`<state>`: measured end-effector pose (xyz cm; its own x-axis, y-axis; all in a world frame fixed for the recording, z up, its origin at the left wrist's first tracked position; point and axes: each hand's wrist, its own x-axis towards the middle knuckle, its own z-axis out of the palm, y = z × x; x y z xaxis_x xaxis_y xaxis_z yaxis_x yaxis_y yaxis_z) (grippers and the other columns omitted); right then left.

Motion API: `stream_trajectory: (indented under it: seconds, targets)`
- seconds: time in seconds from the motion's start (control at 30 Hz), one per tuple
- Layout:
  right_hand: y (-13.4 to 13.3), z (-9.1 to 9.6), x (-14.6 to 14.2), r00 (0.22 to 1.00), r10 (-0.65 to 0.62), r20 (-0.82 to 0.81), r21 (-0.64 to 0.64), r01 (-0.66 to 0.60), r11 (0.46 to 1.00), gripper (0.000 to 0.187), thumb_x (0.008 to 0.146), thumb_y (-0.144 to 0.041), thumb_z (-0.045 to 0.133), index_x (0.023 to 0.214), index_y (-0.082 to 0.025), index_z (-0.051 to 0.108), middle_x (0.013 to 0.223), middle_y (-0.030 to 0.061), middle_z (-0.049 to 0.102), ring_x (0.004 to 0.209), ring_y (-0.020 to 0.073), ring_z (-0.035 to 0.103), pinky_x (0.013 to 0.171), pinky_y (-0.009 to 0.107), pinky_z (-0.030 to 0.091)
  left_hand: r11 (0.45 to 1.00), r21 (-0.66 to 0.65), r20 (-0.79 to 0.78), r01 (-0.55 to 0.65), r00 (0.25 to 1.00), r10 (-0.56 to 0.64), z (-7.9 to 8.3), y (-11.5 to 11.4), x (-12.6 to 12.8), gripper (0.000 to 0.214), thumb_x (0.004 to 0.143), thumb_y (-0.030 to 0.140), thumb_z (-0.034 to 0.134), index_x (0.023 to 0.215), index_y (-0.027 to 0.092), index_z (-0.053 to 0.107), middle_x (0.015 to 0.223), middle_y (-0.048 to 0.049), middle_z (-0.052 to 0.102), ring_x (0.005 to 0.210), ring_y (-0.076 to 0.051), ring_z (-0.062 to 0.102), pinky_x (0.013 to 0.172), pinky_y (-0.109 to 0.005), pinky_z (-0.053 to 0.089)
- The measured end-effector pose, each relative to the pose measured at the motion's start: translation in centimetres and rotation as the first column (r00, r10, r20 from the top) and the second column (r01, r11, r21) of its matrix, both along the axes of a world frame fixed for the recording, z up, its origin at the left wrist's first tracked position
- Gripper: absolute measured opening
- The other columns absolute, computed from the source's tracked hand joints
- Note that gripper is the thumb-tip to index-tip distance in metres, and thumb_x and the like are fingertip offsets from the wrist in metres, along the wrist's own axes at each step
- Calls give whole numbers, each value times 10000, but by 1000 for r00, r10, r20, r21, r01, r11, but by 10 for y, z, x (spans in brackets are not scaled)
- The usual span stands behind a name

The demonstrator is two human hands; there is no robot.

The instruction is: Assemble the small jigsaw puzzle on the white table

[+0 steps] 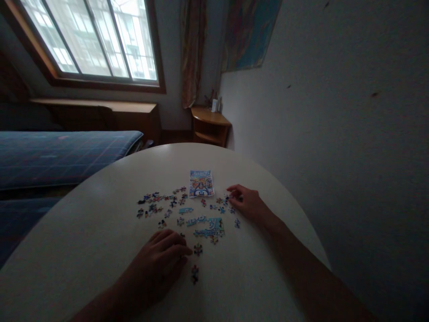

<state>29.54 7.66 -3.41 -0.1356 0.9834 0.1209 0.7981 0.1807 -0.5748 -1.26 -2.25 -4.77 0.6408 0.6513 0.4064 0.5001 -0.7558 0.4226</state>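
Observation:
My right hand [248, 204] is over the right edge of the loose puzzle pieces [221, 209]. Its thumb and forefinger are curved and apart, with small pieces visible between and below them. Low on the left, my left hand [164, 252] rests on the table, fingers loosely bent and apart, holding nothing I can see. Beside its fingertips lies a single puzzle piece [198, 249], and another piece [195, 274] is nearer me. Between the hands is a joined light-blue puzzle section [210, 228], with a small joined strip [186, 210] above it. Behind stands out a colourful picture sheet [201, 183], lying flat.
Many more jigsaw pieces [152, 208] are scattered on the left of the round white table [268, 277]. A bed [60, 156] is beyond the table's left edge. A wall [351, 147] runs along the right, and a corner shelf [211, 117] stands behind.

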Motion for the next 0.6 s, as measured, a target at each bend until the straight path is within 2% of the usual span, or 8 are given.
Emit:
stream_trajectory:
  seconds: [0.13, 0.4, 0.6]
  targets:
    - [8, 0, 0, 1000, 2, 29, -37, -1, 999, 357, 829, -261, 652, 1181, -205, 667, 946, 56, 716, 834, 173, 656, 779, 300, 471, 1000, -17, 5, -2, 1000, 3, 0, -1, 0, 213, 954, 122, 467, 1041, 239, 622, 979, -47, 659, 942, -192, 593, 853, -360, 488]
    - [29, 19, 3, 973, 154, 169, -214, -116, 970, 296, 802, -270, 694, 1094, -259, 739, 896, 51, 717, 839, 200, 650, 755, 307, 440, 1000, -14, 7, 4, 1000, -4, -2, 0, -1, 202, 951, 136, 474, 1024, 238, 632, 977, -49, 662, 934, -196, 595, 839, -362, 493]
    - [32, 26, 1, 962, 197, 190, -249, -147, 957, 252, 781, -233, 694, 1033, -229, 713, 887, 45, 707, 789, 182, 637, 729, 287, 444, 1000, -5, 9, -15, 1000, 15, 1, 0, -1, 206, 936, 130, 481, 1000, 228, 651, 960, -58, 671, 917, -193, 607, 839, -359, 502]
